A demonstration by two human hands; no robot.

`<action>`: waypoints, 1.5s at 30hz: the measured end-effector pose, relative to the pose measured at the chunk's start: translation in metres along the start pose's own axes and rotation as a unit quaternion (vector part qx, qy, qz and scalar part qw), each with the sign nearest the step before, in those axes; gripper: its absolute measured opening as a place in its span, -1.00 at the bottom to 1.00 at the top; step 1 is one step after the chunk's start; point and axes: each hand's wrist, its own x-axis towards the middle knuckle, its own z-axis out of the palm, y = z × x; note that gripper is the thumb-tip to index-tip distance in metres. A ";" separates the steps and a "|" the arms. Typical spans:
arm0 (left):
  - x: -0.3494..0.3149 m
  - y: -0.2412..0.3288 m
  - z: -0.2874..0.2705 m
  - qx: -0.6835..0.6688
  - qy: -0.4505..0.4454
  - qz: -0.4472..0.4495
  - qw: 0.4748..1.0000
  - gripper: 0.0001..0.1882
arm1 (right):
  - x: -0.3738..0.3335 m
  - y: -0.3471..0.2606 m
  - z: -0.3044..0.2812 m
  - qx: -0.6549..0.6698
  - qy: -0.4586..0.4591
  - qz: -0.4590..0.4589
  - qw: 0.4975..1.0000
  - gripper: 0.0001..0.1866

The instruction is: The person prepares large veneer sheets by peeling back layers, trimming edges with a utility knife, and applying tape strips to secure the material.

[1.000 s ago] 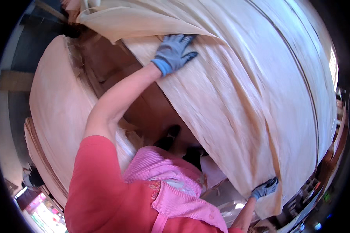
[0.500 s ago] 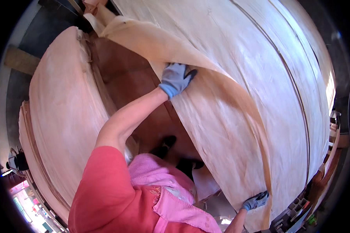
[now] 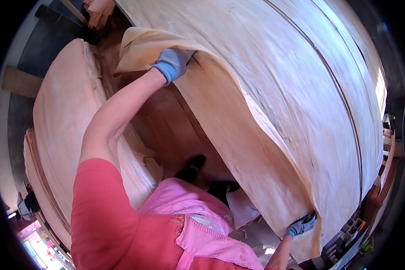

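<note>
A thin, pale tan wood veneer sheet [image 3: 238,130] curls up along its raised edge over the big stack at my right. My left hand [image 3: 174,63], in a grey glove with a blue cuff, grips the curled sheet toward its far end; its fingertips are partly tucked into the fold. Close to the sheet's near end, my right hand [image 3: 302,225], gloved alike, is closed at the curled edge, its fingers partly hidden by the veneer. Between the two hands the sheet bows in a long wave.
Broad pale veneer [image 3: 297,81] with long dark splits covers the stack on the right. A second veneer stack [image 3: 65,103] stands at my left. Between them lies a reddish-brown floor [image 3: 166,121], where my dark shoes [image 3: 191,168] show. Torn veneer pieces [image 3: 99,11] lie at the far left.
My left hand has moved farther away and leftward, into the curled edge. The sheet's far end has drawn in and folded over. My right hand has shifted slightly right and up.
</note>
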 end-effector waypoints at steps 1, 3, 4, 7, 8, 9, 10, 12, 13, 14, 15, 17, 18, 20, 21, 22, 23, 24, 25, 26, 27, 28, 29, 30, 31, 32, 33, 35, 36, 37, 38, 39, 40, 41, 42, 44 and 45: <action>0.003 0.006 -0.009 -0.016 -0.050 -0.021 0.998 -0.66 | -0.001 0.002 -0.002 -0.003 0.009 0.001 1.000 -0.55; 0.003 0.009 -0.025 -0.018 -0.012 -0.030 0.999 -0.70 | -0.003 0.003 0.000 -0.005 0.025 0.001 1.000 -0.56; 0.000 0.007 -0.030 -0.019 0.003 -0.037 0.999 -0.71 | -0.002 0.002 0.000 -0.020 0.026 0.001 0.999 -0.56; 0.005 -0.002 -0.052 0.041 -0.023 -0.015 0.999 -0.76 | -0.001 -0.003 0.002 -0.036 0.026 0.006 0.999 -0.57; 0.012 -0.001 -0.065 0.042 -0.014 -0.005 0.999 -0.76 | -0.003 -0.001 0.000 -0.051 0.023 0.002 0.998 -0.57; 0.016 0.004 -0.075 0.019 -0.040 -0.010 0.999 -0.71 | -0.004 0.003 -0.003 -0.066 0.021 -0.002 0.998 -0.58; 0.016 0.005 -0.074 0.011 -0.008 -0.001 1.000 -0.69 | -0.003 0.004 -0.002 -0.077 0.018 -0.010 0.997 -0.58; 0.016 0.002 -0.059 -0.006 0.056 0.020 0.998 -0.65 | -0.005 0.007 -0.003 -0.057 0.002 -0.003 0.998 -0.55; 0.016 -0.003 -0.038 -0.005 0.079 0.038 0.996 -0.59 | -0.004 0.007 -0.001 -0.046 -0.004 0.002 0.999 -0.54; 0.014 0.006 -0.039 -0.005 0.028 0.010 1.000 -0.55 | -0.005 0.007 -0.001 -0.051 0.001 -0.001 0.999 -0.54; 0.015 0.006 -0.030 -0.003 0.021 0.009 1.000 -0.54 | -0.005 0.007 0.000 -0.056 0.007 -0.004 0.998 -0.54; 0.012 0.005 -0.011 -0.011 0.022 0.001 1.000 -0.52 | -0.005 0.003 -0.001 -0.048 0.004 -0.003 0.999 -0.54; 0.011 0.003 -0.003 -0.019 0.033 -0.006 0.999 -0.52 | -0.002 0.001 -0.001 -0.032 -0.003 0.002 0.999 -0.54; 0.007 0.006 -0.002 -0.025 0.029 -0.023 0.999 -0.51 | -0.001 -0.002 -0.001 -0.009 -0.016 0.020 1.000 -0.54; 0.003 0.005 -0.003 -0.020 0.016 -0.036 0.999 -0.50 | 0.001 -0.001 0.001 0.002 -0.022 0.032 0.999 -0.54; 0.003 0.007 -0.003 -0.022 0.011 -0.045 0.999 -0.50 | 0.000 -0.001 -0.002 0.009 -0.017 0.045 0.999 -0.54; 0.001 0.006 0.000 -0.026 0.011 -0.044 0.999 -0.49 | -0.003 -0.001 -0.004 -0.019 0.002 0.022 1.000 -0.57; -0.003 0.003 0.001 -0.029 0.010 -0.043 0.999 -0.49 | -0.005 -0.003 -0.005 -0.045 0.009 0.002 0.999 -0.58; -0.004 0.006 -0.005 -0.028 0.007 -0.042 0.999 -0.48 | -0.004 -0.006 -0.006 -0.068 0.013 -0.015 0.998 -0.59; -0.003 0.008 -0.011 -0.031 -0.031 -0.050 0.998 -0.45 | -0.003 -0.009 -0.006 -0.090 0.016 -0.034 0.995 -0.60; -0.002 0.007 -0.018 -0.034 -0.069 -0.058 0.995 -0.42 | -0.003 -0.006 -0.005 -0.077 0.021 -0.036 0.996 -0.61; 0.004 0.013 -0.025 -0.039 -0.105 -0.059 0.992 -0.38 | -0.006 0.002 -0.005 -0.067 0.029 -0.032 0.997 -0.61; 0.003 0.016 -0.026 -0.005 -0.107 -0.054 0.993 -0.30 | -0.008 0.005 -0.004 -0.056 0.035 -0.033 0.997 -0.62; 0.002 0.017 -0.028 0.029 -0.108 -0.048 0.993 -0.22 | -0.010 0.008 0.001 -0.031 0.024 -0.027 0.999 -0.63; 0.002 0.023 -0.025 0.056 -0.111 -0.037 0.992 -0.15 | -0.009 0.008 0.001 -0.014 0.016 -0.018 1.000 -0.63; -0.001 0.022 -0.018 0.021 -0.098 -0.040 0.994 -0.06 | -0.006 0.009 -0.001 -0.003 0.010 -0.010 1.000 -0.64; -0.007 0.015 -0.009 -0.017 -0.088 -0.044 0.995 0.02 | -0.004 0.008 0.003 0.020 0.022 -0.015 0.999 -0.64; -0.007 0.028 -0.013 -0.080 -0.152 -0.051 0.984 0.08 | -0.001 0.009 -0.003 -0.021 0.017 -0.028 0.999 -0.67; -0.011 0.029 -0.012 -0.069 -0.166 -0.056 0.982 0.10 | 0.003 0.005 -0.006 -0.068 -0.005 -0.040 0.997 -0.69; -0.012 0.021 -0.005 -0.087 -0.174 -0.063 0.979 0.11 | 0.005 -0.005 -0.010 -0.117 -0.012 -0.070 0.991 -0.69; -0.014 0.021 0.000 -0.074 -0.151 -0.059 0.984 0.11 | 0.007 -0.012 -0.015 -0.166 -0.020 -0.095 0.981 -0.68; -0.007 0.027 0.001 -0.064 -0.178 -0.067 0.980 0.10 | 0.005 -0.004 -0.019 -0.180 -0.026 -0.076 0.980 -0.69; -0.009 0.010 0.023 -0.013 -0.158 -0.047 0.986 0.10 | 0.003 0.006 -0.016 -0.188 -0.029 -0.063 0.980 -0.69; -0.004 0.015 0.028 -0.008 -0.176 -0.043 0.983 0.11 | -0.002 0.018 -0.016 -0.185 -0.018 -0.064 0.980 -0.68; -0.003 0.011 0.037 0.009 -0.184 -0.065 0.981 0.11 | -0.001 0.024 -0.012 -0.175 -0.006 -0.071 0.982 -0.66; 0.003 0.011 0.043 0.045 -0.196 -0.071 0.977 0.11 | -0.006 0.032 -0.012 -0.185 -0.006 -0.047 0.982 -0.62; -0.003 -0.025 0.058 0.091 -0.169 -0.048 0.980 0.13 | 0.002 0.022 -0.006 -0.172 -0.015 -0.044 0.984 -0.59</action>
